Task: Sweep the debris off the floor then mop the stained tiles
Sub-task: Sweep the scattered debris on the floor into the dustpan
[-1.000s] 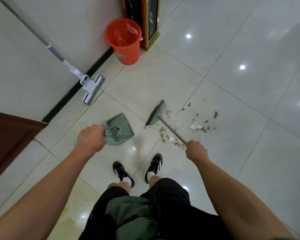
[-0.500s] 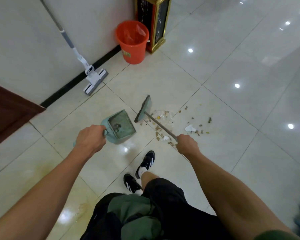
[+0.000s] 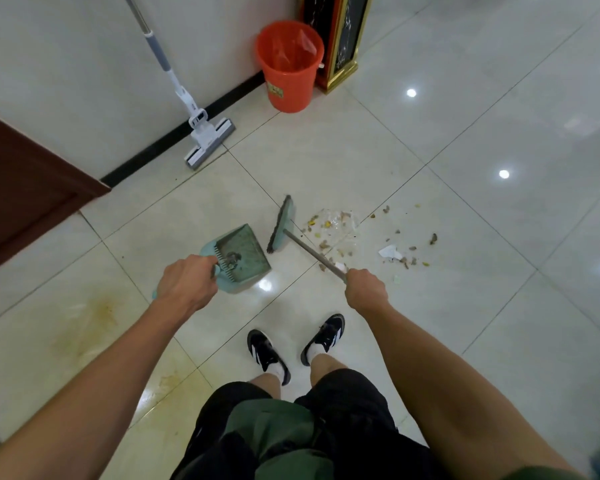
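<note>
Scattered brown-and-yellow debris (image 3: 343,233) with scraps of white paper and clear plastic film, lying on the glossy pale floor tiles (image 3: 326,161) at about two o'clock from the feet, spreading from just right of the broom head out toward three o'clock. Gripping the thin metal handle of a teal-headed broom (image 3: 282,225) with the right hand (image 3: 366,289), fingers curled tightly round the shaft, the head resting on the floor at twelve o'clock, between debris and dustpan. Holding a teal plastic dustpan (image 3: 243,254) with a toothed comb edge by its handle in the left hand (image 3: 186,284), fingers wrapped round it, pan lying at eleven o'clock just beside the broom head, a small clump of dirt sitting inside near the comb. Showing yellowish-brown stained tiles (image 3: 94,320) at nine o'clock, under the left forearm. Leaning against the white wall at eleven o'clock, well apart from the dustpan, a white-and-grey flat mop (image 3: 208,140), its head resting on the floor beside the black skirting. Standing at twelve o'clock by the wall, an orange plastic bucket (image 3: 290,69) lined with a clear bag, just beside a black-and-gold pedestal (image 3: 340,39). Wearing black-and-white sneakers (image 3: 267,355).
</note>
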`<action>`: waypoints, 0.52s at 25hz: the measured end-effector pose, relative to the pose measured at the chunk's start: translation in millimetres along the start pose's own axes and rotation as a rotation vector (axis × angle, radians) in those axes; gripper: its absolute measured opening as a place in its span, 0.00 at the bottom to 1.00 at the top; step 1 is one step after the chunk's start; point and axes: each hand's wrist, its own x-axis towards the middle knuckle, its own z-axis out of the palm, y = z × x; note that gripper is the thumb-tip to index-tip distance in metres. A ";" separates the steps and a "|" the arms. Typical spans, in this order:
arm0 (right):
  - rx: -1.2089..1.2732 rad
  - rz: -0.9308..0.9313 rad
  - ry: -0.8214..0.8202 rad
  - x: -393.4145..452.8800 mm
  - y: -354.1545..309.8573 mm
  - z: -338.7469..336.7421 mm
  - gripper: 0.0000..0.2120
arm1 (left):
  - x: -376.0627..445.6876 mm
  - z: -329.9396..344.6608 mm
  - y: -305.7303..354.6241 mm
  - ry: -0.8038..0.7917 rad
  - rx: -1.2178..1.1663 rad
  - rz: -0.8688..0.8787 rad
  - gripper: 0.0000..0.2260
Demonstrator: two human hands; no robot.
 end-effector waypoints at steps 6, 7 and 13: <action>0.008 0.101 -0.022 4.3 85.8 1.9 0.12 | 29.2 -15.1 72.0 -0.031 0.081 0.071 0.07; 0.008 0.122 -0.018 4.2 101.5 0.3 0.12 | 36.6 -19.4 85.3 -0.030 0.091 0.086 0.07; 0.103 0.207 -0.011 3.0 171.0 -11.1 0.09 | 72.4 -41.9 143.8 -0.003 0.133 0.174 0.07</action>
